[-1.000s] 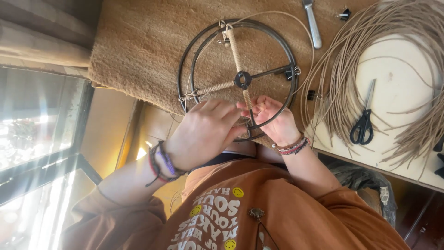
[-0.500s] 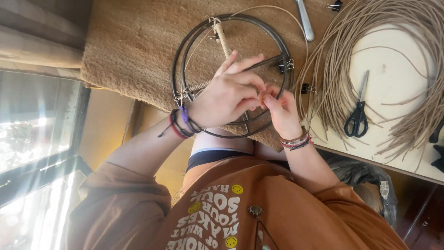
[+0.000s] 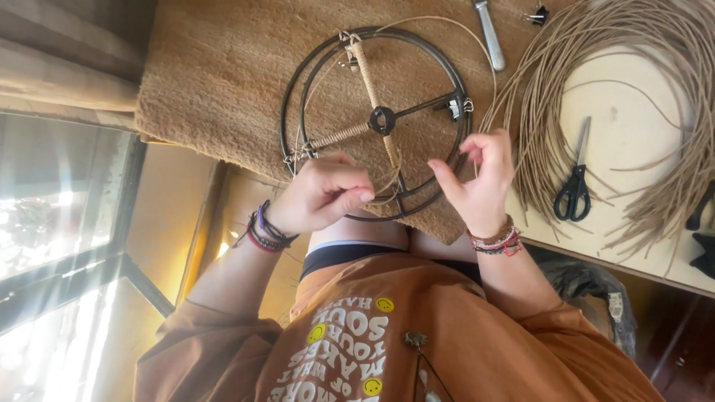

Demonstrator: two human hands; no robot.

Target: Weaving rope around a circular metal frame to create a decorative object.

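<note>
While the dark metal wheel frame (image 3: 376,123) lies flat on a tan woven mat (image 3: 216,82), its rim nearest the person sits between the two hands. Two of its spokes are wrapped in pale cord (image 3: 370,74), and loose strands of that cord hang at the lower spoke. The left hand (image 3: 324,195) is curled almost shut, thumb pressed against bent fingers (image 3: 357,198), pinching those loose strands just beside the rim. The right hand (image 3: 480,179) is half open, its fingers (image 3: 477,143) bent and spread, thumb stretched toward the rim; whether it grips a strand I cannot tell. Both wrists carry stacked bracelets. To the right of the frame a large coil of tan cane (image 3: 640,67) sprawls over the pale bench (image 3: 625,126), with black-handled scissors (image 3: 573,186) lying inside the coil. A silver tool handle (image 3: 489,33) lies on the mat above the frame. An orange shirt (image 3: 417,335) with light lettering and small yellow round badges fills the bottom.
</note>
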